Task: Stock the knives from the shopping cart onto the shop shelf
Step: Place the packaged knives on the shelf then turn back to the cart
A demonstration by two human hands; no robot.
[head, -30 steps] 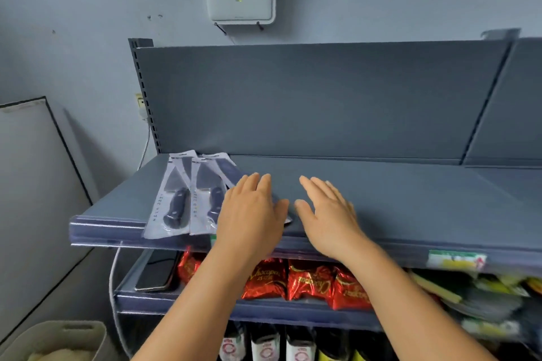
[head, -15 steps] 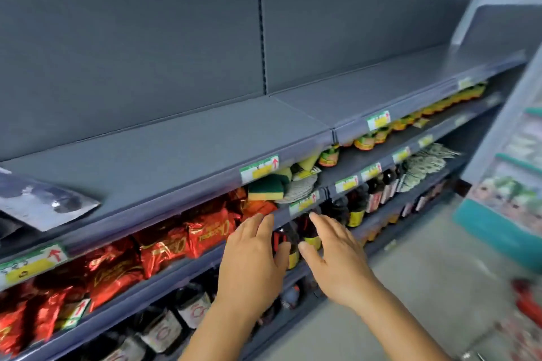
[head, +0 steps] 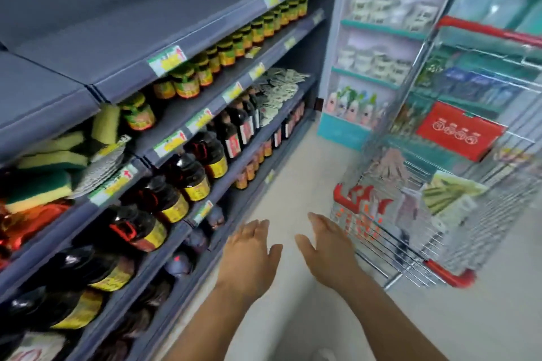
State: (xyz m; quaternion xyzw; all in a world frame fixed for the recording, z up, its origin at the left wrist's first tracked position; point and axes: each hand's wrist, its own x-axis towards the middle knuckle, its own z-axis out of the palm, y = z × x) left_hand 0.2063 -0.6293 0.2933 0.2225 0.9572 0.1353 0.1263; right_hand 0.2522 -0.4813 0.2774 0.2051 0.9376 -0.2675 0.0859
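Right now both hands are empty: left hand and right hand are held out w/ fingers straight and spread, palms down, over the pale floor, touching nothing. The right one is near the wire front of the shopping cart; the left sits just off the lower shelf edges. Judging by the task, the next step is prob. a reach into the cart for more knives, and that's where trouble could start. The view is heavily smeared, so the cart's contents are hard to sort: I see a red card, a green-and-white pack and pale flat packets, but can't tell which, if any, is a knife pack. Grabbing blind could pull the wrong item, or snag fingers on the wire mesh or the red corner bumper. The packs are likely thin, slick plastic sleeves, so a loose pinch could let 1 slide out and drop; a bent sleeve w/ a blade inside is also a risk to the hand. A wide swing by the left arm could also knock the dark sauce bottles crowding the shelf fronts. The grey top shelf, where stock would go, shows bare here; no knives are in view on it, and their look can't be made out at all.
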